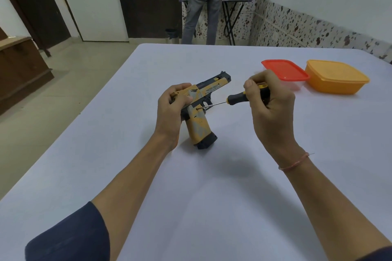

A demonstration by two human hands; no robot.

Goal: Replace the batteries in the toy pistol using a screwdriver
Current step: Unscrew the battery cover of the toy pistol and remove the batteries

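Observation:
A tan and dark grey toy pistol [200, 125] stands on its grip base in the middle of the white table [212, 186], barrel pointing away to the right. My left hand [169, 112] wraps around the rear of its slide and holds it steady. My right hand [269, 104] grips the black and yellow handle of a screwdriver [237, 98]. The thin metal shaft runs left and down, and its tip touches a screw at the top of the pistol's grip [197, 109]. No batteries are visible.
A red lid [284, 69] and an orange plastic box [337, 76] lie at the table's far right. Beyond the table a person in jeans [203, 6] stands by a small folding table [231, 0]. A wooden cabinet [19, 70] is at the left.

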